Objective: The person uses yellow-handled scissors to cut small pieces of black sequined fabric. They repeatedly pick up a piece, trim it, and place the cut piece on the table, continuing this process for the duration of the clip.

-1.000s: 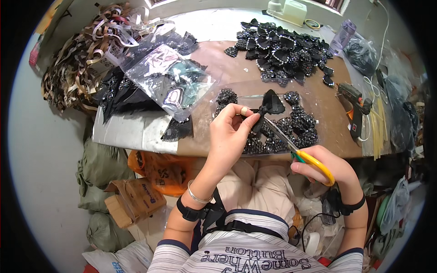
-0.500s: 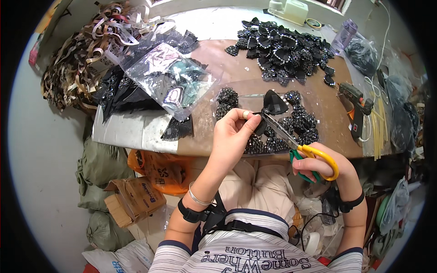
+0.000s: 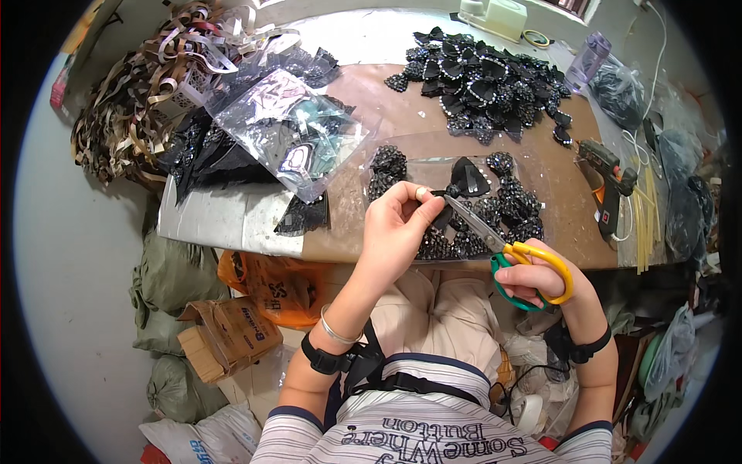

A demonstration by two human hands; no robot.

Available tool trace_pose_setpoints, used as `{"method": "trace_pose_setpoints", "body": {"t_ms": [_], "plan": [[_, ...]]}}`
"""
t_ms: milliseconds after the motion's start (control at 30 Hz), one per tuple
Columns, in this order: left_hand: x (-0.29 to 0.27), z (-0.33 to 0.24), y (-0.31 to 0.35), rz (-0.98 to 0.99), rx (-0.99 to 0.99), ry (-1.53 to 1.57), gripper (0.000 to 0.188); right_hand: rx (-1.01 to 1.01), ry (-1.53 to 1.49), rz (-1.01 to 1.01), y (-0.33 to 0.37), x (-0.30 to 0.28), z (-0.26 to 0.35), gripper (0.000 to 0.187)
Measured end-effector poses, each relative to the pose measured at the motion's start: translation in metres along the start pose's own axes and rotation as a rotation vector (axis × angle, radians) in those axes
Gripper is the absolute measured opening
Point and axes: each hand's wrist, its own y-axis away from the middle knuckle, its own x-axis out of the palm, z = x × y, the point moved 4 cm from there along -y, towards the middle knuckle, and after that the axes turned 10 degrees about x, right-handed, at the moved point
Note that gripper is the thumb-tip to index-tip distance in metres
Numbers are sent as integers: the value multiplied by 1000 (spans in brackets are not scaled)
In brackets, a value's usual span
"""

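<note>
My left hand [image 3: 398, 220] pinches a black fabric bow between thumb and forefinger. One stiff loop of the black fabric bow [image 3: 469, 177] stands out past the fingertips; the rest is partly hidden by them. My right hand [image 3: 537, 274] is wrapped through the handles of scissors [image 3: 483, 230], one loop yellow and one green. The blade tips lie at the bow's middle, right beside my left thumb; whether they touch the fabric I cannot tell. Below the hands, black beaded pieces [image 3: 519, 203] lie around a clear plastic sheet on the table.
A heap of black beaded bows [image 3: 483, 85] is at the back of the table [image 3: 344, 243]. To the left lie a clear plastic bag [image 3: 290, 127] over dark fabric and a tangle of ribbon strips [image 3: 127, 116]. A glue gun [image 3: 607, 182] and glue sticks [image 3: 643, 213] are at right.
The scissor handles have spread a little and turned slightly in my right hand. The blades stay close to my left fingertips, and my left hand keeps its pinch on the bow.
</note>
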Motion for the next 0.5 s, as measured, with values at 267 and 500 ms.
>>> {"method": "trace_pose_setpoints", "body": {"t_ms": [267, 500], "plan": [[-42, -26, -38, -120, 459, -584, 10, -276, -369, -204, 16, -11, -18, 22], [-25, -88, -85, -28, 643, -781, 16, -374, -531, -330, 8, -9, -23, 16]]}}
